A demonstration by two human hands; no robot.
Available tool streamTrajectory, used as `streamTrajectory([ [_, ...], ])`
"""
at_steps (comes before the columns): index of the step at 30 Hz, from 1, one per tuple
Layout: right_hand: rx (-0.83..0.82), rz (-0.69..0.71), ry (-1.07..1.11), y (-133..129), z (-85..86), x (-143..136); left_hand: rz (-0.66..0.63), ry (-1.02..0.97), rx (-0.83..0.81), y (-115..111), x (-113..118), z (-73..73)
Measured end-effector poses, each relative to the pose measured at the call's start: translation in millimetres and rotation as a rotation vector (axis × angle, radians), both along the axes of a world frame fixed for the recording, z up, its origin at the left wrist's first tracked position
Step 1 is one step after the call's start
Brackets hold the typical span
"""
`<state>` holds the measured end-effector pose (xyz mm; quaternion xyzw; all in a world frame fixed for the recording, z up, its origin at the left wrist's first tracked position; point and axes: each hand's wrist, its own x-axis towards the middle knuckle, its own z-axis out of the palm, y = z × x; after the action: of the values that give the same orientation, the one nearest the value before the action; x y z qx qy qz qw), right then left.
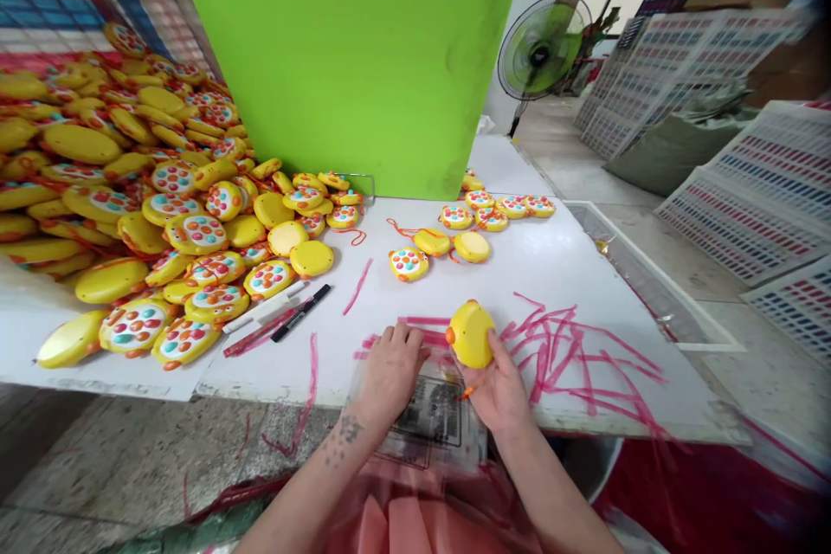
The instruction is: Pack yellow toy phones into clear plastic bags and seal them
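A yellow duck-shaped toy [473,335] with an orange beak rests in my right hand [501,389], its plain yellow side up and a bit of orange cord below it. My left hand [393,368] lies at the table's front edge, fingers curled over pink strips [425,331] and the top of a clear printed plastic bag [432,411]; what its fingertips hold, if anything, is hidden. Beyond my hands are more toys, among them one with coloured dots [409,263] and a plain-backed one [472,247].
A large heap of toys [195,234] fills the left. A black marker [302,312] lies near it. A green panel [363,61] stands at the back. Loose pink strips [584,359] cover the table's right part. A fan [538,56] and white racks [759,190] stand beyond.
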<state>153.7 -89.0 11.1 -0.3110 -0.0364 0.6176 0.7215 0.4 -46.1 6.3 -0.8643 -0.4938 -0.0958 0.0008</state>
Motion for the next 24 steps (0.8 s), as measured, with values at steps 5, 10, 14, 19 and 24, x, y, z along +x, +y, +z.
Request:
streamTrajectory([
  [5,-0.002,0.017,-0.003,-0.3,-2.2,1.0,0.002,0.002,0.028,-0.2,0.2,-5.6],
  [10,-0.012,0.034,-0.031,0.0,-4.0,2.5,-0.023,-0.018,0.045,-2.8,-2.0,-5.2],
  [14,0.014,0.07,-0.03,-0.4,-7.4,4.1,-0.047,-0.028,0.061,-3.3,-2.3,-3.6],
  [19,0.042,0.081,-0.012,-1.5,-7.8,4.5,-0.052,-0.033,0.06,-2.9,-1.8,-4.0],
  [24,0.079,0.094,0.002,-2.1,-5.2,3.8,-0.047,-0.038,0.046,-2.7,-1.8,-4.7],
])
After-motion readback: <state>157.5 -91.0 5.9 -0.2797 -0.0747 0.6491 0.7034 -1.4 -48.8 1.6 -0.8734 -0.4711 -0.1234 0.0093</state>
